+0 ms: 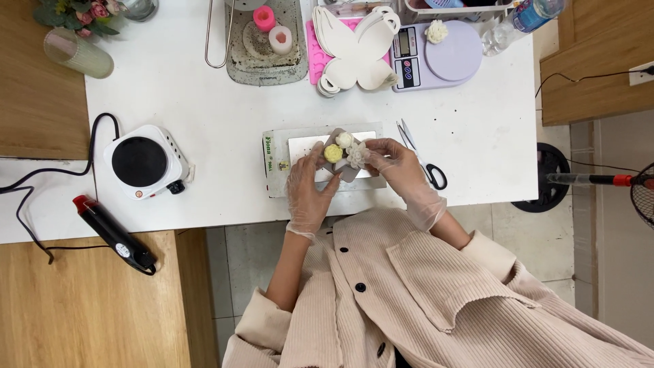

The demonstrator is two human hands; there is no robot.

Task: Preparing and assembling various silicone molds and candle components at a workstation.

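Both my hands wear thin clear gloves over a white table. My left hand [308,187] holds the left side of a small grey paper box [345,172] that rests on a flat white box [279,163]. Inside the grey box sit a yellow flower-shaped piece [333,153] and a white flower-shaped piece [345,140]. My right hand [402,170] pinches a pale, spiky flower-shaped piece [357,155] at the box's right side, next to the other two.
Scissors [422,163] lie just right of my right hand. A small electric hotplate [142,162] and a black heat gun [112,235] sit at left. Behind are a metal tray [267,68] with pink candles, white butterfly-shaped cutouts [357,48], a lilac kitchen scale [443,54] and a plastic bottle [521,20].
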